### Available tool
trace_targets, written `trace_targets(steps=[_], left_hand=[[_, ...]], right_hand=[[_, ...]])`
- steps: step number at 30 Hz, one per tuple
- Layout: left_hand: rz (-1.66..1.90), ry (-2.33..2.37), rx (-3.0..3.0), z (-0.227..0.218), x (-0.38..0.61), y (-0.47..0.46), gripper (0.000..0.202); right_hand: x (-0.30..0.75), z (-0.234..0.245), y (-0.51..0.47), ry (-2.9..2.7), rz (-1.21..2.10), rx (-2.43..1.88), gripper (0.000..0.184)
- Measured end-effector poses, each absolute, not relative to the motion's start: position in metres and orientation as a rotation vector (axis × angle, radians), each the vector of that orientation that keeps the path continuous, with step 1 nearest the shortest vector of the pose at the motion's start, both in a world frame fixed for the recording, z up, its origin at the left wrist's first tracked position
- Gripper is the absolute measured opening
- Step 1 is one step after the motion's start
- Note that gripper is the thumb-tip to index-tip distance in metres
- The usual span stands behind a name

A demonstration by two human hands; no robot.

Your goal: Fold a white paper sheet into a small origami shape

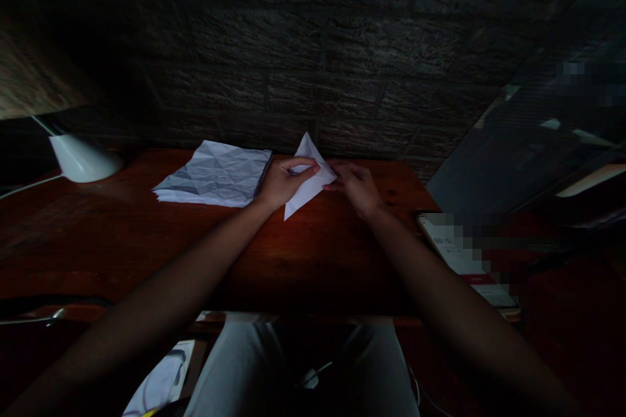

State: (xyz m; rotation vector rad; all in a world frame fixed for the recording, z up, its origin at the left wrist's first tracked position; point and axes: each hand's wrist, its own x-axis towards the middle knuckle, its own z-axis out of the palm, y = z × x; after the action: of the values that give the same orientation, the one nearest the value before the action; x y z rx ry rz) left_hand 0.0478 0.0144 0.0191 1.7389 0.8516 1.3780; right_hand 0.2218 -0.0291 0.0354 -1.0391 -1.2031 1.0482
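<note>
A white sheet of paper point(307, 190), folded into a pointed, kite-like shape, is held just above the wooden table between both hands. My left hand point(284, 181) pinches it from the left, thumb and forefinger lying over its upper face. On the other side, my right hand point(356, 184) grips the paper's right corner, with the fingertips partly in shadow. Left of my left hand lies a stack of paper point(220, 172), its top sheet greyish and covered in creases.
The wooden table point(122, 234) meets a dark block wall point(303, 32) at the back. A lamp with a white base point(85, 158) stands at the far left. A tablet-like device point(457, 251) lies at the right edge. Below the table's front are my legs and a box with papers point(161, 374).
</note>
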Motion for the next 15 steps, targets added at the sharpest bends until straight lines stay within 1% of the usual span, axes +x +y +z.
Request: trace_targets(steps=[6,10,11,12,15], left_hand=[[1.478,0.869,1.649,0.0190,0.0475,0.0197,0.023],[1.515,0.853,1.643,0.0203,0.0478,0.0186,0.020],[1.520,0.851,1.639,0.0199,0.0481,0.0180,0.020],[1.520,0.846,1.635,0.0193,0.0485,0.0174,0.021],[1.478,0.837,1.644,0.0166,0.0503,0.0150,0.024]], right_hand=[[0.2221,0.0377,-0.0310,-1.244,1.090,-1.016,0.027],[0.2215,0.0338,-0.0303,-1.361,1.036,-0.977,0.050],[0.2206,0.0326,-0.0304,-1.381,0.999,-0.984,0.053],[0.2195,0.0314,-0.0306,-1.391,0.958,-0.999,0.052],[0.2168,0.0290,-0.0318,-1.400,0.846,-1.062,0.043]])
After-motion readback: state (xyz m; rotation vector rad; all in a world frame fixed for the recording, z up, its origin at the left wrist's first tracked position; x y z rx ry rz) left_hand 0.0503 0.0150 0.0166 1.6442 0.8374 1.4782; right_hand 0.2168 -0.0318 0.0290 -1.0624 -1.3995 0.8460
